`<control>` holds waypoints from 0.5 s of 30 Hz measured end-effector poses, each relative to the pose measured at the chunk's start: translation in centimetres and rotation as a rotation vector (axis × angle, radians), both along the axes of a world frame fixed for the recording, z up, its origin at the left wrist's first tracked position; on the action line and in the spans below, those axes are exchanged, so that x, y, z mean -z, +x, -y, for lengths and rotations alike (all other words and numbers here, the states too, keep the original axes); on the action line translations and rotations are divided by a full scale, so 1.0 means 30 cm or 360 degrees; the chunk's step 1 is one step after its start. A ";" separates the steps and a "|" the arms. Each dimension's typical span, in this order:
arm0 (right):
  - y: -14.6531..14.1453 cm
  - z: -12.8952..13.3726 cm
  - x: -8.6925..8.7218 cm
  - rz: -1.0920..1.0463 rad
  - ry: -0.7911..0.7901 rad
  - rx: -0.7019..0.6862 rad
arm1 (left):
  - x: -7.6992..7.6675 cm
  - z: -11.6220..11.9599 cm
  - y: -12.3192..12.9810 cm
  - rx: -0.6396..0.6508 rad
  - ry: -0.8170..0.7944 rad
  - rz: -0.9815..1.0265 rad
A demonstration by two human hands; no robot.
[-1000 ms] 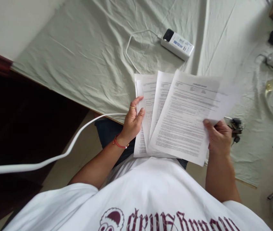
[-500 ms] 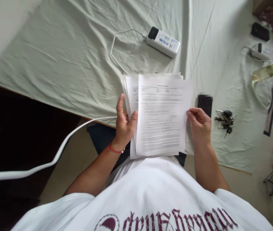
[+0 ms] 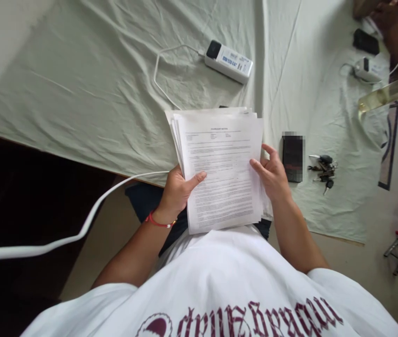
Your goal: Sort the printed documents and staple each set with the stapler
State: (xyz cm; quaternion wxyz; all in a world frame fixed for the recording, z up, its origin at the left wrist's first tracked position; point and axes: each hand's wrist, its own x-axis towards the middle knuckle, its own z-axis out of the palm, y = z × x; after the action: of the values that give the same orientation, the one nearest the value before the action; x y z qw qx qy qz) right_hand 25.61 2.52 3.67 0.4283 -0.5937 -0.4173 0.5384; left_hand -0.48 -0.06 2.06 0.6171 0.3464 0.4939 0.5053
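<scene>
A stack of printed paper sheets [image 3: 221, 187] is held in front of my body, over the near edge of the cloth-covered table. My left hand [image 3: 181, 189] grips its left side, thumb on the top sheet and the other fingers hidden beneath. At the right side, my right hand [image 3: 272, 173] has its thumb on the top sheet and its fingers at and behind the edge. The sheets are slightly fanned, with several edges showing at the upper left and along the right.
On the pale green cloth [image 3: 114, 93] lies a white power bank [image 3: 228, 62] with a white cable. A dark, partly pixelated phone-like object [image 3: 293, 158] and a bunch of keys [image 3: 323, 171] lie to the right. A thick white cable [image 3: 90, 224] runs left. Another person's arm [image 3: 395, 32] shows at top right.
The top sheet has shifted left over the others, so the stack lies more even. My left thumb now presses on the top sheet, and my right hand has moved left onto the stack's edge.
</scene>
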 end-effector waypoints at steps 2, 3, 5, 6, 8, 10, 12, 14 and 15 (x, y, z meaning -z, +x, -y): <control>0.002 0.011 -0.033 -0.0164 -0.0097 -0.0006 | -0.017 -0.001 -0.002 0.0028 -0.0132 0.0061; 0.007 0.018 -0.048 -0.0229 -0.0153 -0.0035 | -0.025 -0.002 -0.002 0.0038 -0.0170 0.0104; 0.025 0.034 -0.072 -0.0271 -0.0271 -0.0111 | -0.041 -0.006 0.001 0.0059 -0.0190 0.0169; 0.037 0.042 -0.080 -0.0264 -0.0331 -0.0125 | -0.051 -0.010 0.004 0.0073 -0.0174 0.0183; 0.061 0.051 -0.091 -0.0231 -0.0377 -0.0090 | -0.075 -0.025 0.013 0.0111 -0.0088 0.0170; 0.078 0.048 -0.106 -0.0188 -0.0263 0.0003 | -0.114 -0.053 0.024 0.0165 0.0054 0.0096; 0.084 0.033 -0.132 -0.0127 -0.0005 0.0123 | -0.169 -0.093 0.037 0.0215 0.0221 -0.0037; 0.081 0.012 -0.170 -0.0049 0.0322 0.0239 | -0.234 -0.137 0.046 0.0232 0.0418 -0.0160; 0.080 0.001 -0.190 -0.0013 0.0481 0.0284 | -0.267 -0.157 0.049 0.0246 0.0495 -0.0216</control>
State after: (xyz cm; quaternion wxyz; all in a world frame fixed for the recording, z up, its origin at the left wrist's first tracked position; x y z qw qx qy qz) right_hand 28.01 2.48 9.38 0.5604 -0.5551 -0.4375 0.4318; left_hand 0.99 4.66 10.07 0.5583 0.5079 0.4221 0.5021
